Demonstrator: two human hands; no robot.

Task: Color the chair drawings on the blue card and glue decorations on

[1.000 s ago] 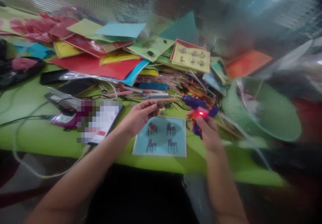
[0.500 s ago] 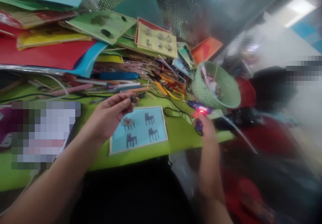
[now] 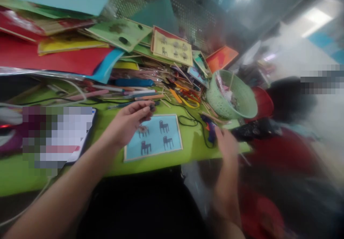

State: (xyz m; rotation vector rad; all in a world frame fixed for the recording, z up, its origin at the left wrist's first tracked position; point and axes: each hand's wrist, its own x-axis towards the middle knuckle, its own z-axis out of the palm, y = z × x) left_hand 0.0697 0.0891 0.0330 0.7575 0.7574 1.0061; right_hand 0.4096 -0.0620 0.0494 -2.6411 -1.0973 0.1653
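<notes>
Between the thumb and fingers of my left hand (image 3: 134,119) is a small dark piece (image 3: 152,106), too blurred to name. Below that hand lies a blue card (image 3: 156,138) with a pale border and dark chair shapes; a small brownish piece is on the upper-left chair, partly behind my fingers. A purple hot glue gun (image 3: 211,131) with an orange trigger is on the green table to the right of the card. My right hand (image 3: 227,142) is right beside the glue gun, its fingertips at the gun's edge. Blur hides whether those fingers still grip it.
A pale green basket (image 3: 245,111) stands behind the glue gun. Yellow-orange scissors (image 3: 189,101), markers and sticks clutter the table behind the card. Coloured boards (image 3: 122,34) are piled at the back. A phone (image 3: 88,131) lies left; a black cord (image 3: 185,121) loops near the card.
The glue gun has turned and come down onto the table, and its red glow no longer shows. My right hand has shifted slightly to the right. My left hand still pinches the dark piece.
</notes>
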